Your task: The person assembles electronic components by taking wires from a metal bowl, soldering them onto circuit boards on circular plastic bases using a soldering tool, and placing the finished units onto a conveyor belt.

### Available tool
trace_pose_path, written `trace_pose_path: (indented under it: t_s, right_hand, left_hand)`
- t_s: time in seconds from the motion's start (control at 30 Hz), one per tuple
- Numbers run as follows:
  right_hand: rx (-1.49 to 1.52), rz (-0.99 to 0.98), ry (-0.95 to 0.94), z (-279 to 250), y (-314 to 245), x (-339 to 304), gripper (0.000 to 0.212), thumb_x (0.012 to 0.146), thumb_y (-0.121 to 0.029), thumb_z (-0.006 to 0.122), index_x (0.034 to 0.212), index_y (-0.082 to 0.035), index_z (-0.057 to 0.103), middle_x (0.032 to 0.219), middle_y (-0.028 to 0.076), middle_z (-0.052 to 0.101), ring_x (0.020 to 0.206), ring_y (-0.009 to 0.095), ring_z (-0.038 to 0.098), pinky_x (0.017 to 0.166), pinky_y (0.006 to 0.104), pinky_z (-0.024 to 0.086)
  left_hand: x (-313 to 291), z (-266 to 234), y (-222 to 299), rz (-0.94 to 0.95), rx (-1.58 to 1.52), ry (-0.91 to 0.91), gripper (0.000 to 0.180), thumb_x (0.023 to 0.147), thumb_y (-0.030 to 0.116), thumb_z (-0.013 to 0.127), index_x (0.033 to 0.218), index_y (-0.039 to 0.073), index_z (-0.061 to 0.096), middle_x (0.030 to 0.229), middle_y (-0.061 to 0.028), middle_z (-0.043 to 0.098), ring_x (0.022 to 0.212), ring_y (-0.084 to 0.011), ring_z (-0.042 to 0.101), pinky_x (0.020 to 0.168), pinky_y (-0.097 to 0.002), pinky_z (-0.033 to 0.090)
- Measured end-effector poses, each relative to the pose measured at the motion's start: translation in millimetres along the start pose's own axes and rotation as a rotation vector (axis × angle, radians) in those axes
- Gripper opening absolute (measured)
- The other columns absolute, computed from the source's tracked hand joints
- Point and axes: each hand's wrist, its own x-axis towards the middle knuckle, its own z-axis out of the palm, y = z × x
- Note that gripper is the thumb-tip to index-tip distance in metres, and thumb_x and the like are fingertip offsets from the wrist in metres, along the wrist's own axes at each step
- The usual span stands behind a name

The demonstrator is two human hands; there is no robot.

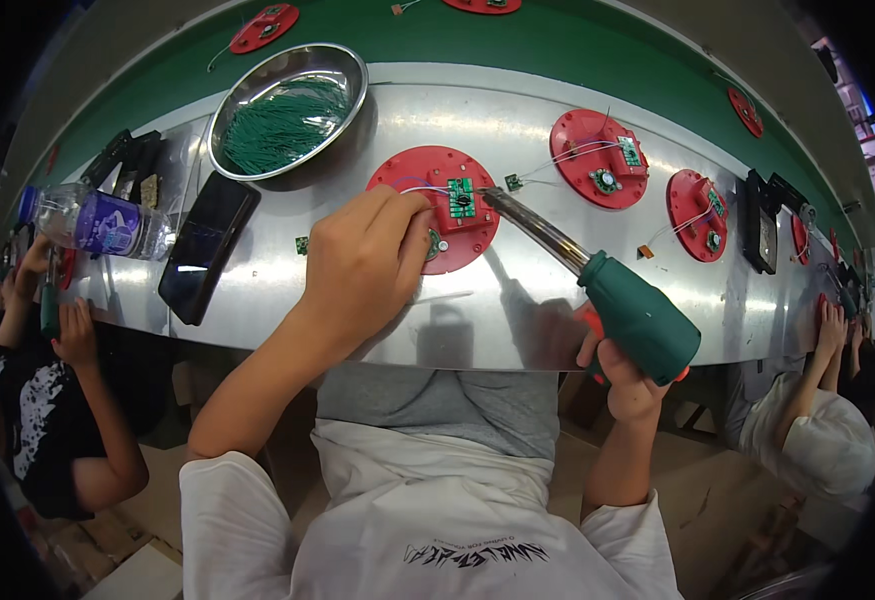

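Right grip (629, 388), four o'clock: we see it wrapped around the green soldering iron (647, 318). Left grip (362, 248), eleven o'clock: fingertips hidden, hold undetermined. Red disc (475, 238), twelve o'clock on the tabletop (407, 112): we judge it light, stiff, best held rimwise; wires (425, 189) probably fragile.

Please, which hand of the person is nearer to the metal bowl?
Left. The left hand is below and to the right of the metal bowl, at a red disc; the right hand, holding a green soldering tool, is farther right and lower in the picture.
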Motion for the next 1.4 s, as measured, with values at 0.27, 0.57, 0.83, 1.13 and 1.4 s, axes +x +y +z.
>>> trace_pose_path:
  t_s: [0.27, 0.57, 0.83, 1.13, 1.4]
  right_hand:
    - [-0.037, 0.037, -0.119, 0.9, -3.3, 4.6, 0.045, 0.087, -0.013, 0.064, 0.127, 0.007, 0.056, 0.1, 0.021, 0.066, 0.058, 0.019, 0.06, 0.053, 0.0286, 0.048]
    - [0.073, 0.092, -0.02, 9.7, -13.0, 16.8, 0.025, 0.079, 0.006, 0.064, 0.103, 0.009, 0.066, 0.08, 0.012, 0.069, 0.055, 0.014, 0.062, 0.052, 0.0258, 0.05]
    - [0.293, 0.115, 0.046, 8.4, -9.3, 10.2, 0.036, 0.087, -0.004, 0.062, 0.12, 0.01, 0.06, 0.103, 0.024, 0.067, 0.062, 0.021, 0.062, 0.051, 0.0301, 0.051]
    - [0.108, 0.005, 0.049, 6.3, -2.0, 6.2, 0.054, 0.094, -0.024, 0.06, 0.134, 0.01, 0.049, 0.102, 0.027, 0.066, 0.05, 0.021, 0.059, 0.044, 0.0276, 0.045]
    - [0.196, 0.049, 0.01, 3.1, -4.9, 4.1, 0.038, 0.09, -0.006, 0.064, 0.126, 0.005, 0.057, 0.105, 0.021, 0.068, 0.061, 0.017, 0.062, 0.053, 0.0293, 0.05]
  left_hand:
    - [2.2, 8.4, -5.0, 0.055, 0.007, 0.025, 0.008, 0.083, -0.001, 0.069, 0.091, -0.001, 0.067, 0.077, -0.0134, 0.064, 0.063, -0.0284, 0.062, 0.056, -0.0363, 0.049]
    - [3.3, 8.6, -6.6, 0.044, 0.023, 0.028, 0.008, 0.082, -0.001, 0.069, 0.09, -0.001, 0.068, 0.078, -0.0131, 0.065, 0.065, -0.0292, 0.063, 0.057, -0.0367, 0.049]
    - [-0.5, 8.8, -4.8, 0.027, 0.015, 0.014, 0.01, 0.082, -0.001, 0.069, 0.092, -0.001, 0.068, 0.079, -0.0129, 0.064, 0.067, -0.0298, 0.063, 0.059, -0.0374, 0.05]
    - [0.5, 11.0, -7.9, 0.043, 0.035, 0.035, 0.006, 0.083, 0.002, 0.068, 0.089, 0.001, 0.067, 0.08, -0.0108, 0.064, 0.069, -0.0285, 0.063, 0.06, -0.038, 0.05]
    - [0.9, 7.3, -4.1, 0.017, 0.019, 0.122, 0.011, 0.083, 0.0, 0.067, 0.094, -0.001, 0.067, 0.084, -0.0134, 0.063, 0.074, -0.0307, 0.063, 0.065, -0.0381, 0.051]
